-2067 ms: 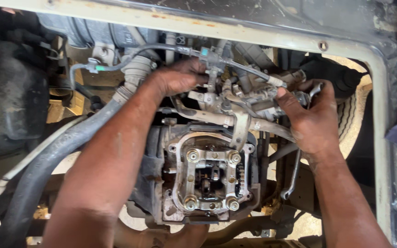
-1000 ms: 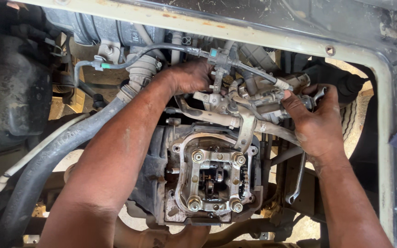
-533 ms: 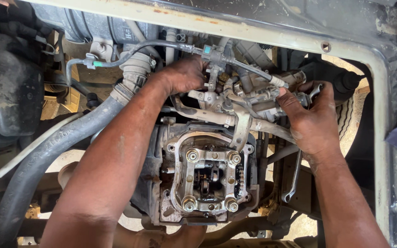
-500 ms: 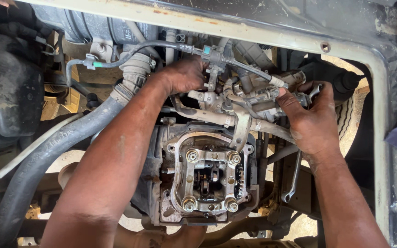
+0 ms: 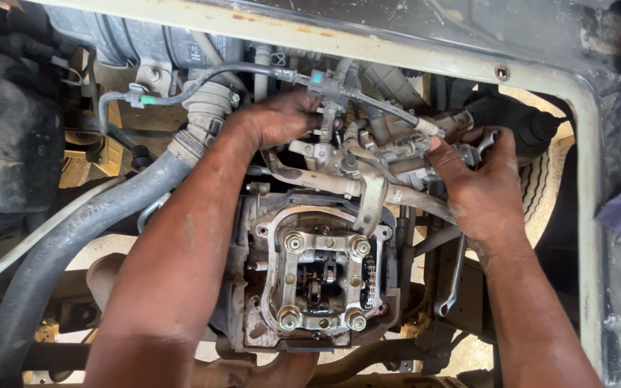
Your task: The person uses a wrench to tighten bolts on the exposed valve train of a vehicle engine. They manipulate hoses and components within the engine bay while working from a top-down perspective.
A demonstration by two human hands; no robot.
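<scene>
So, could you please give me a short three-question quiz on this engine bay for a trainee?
1. True or false: the grey metal engine head with four stud nuts has its cover off.
2. Which hand grips the grey metal pipe cluster with small fittings from the side of the tyre: A the left hand, B the right hand?
3. Fill in: the thick black rubber hose runs under the ___ forearm.

Key: 1 true; 2 B; 3 left.
</scene>
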